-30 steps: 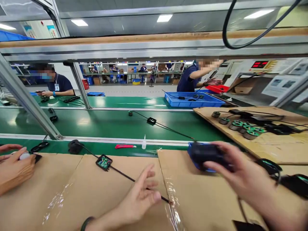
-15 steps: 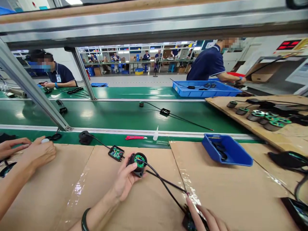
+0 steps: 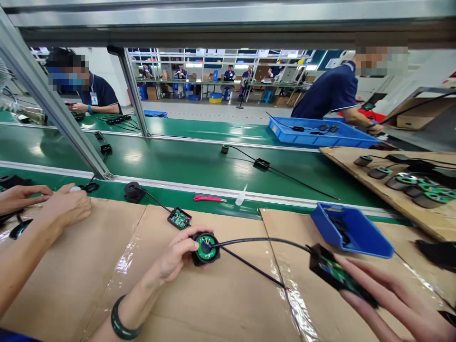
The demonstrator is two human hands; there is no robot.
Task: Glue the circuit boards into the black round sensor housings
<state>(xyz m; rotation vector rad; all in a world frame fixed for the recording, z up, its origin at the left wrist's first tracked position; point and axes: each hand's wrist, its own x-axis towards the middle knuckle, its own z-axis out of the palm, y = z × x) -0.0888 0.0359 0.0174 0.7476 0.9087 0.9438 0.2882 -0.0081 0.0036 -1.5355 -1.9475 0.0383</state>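
Note:
My left hand grips a round black housing by its edge, fingers and thumb closed on it. A green circuit board with small coloured wires shows in its open face. A black cable runs from the housing to a black rectangular box with a circuit board inside. That box is between the fingers and thumb of my right hand, raised and tilted over the cardboard. Beneath the cable, a second black cable slants across the cardboard. Beyond my left hand lies another open box with a circuit board, wired to a black housing.
A blue bin with black parts stands at the right. A red utility knife and a small white nozzle lie by the rail. A co-worker's hands work at the left. A metal post rises there.
My right hand has lifted the black box up and to the right, raising the cable. My left hand has turned the housing slightly. The view has shifted a little.

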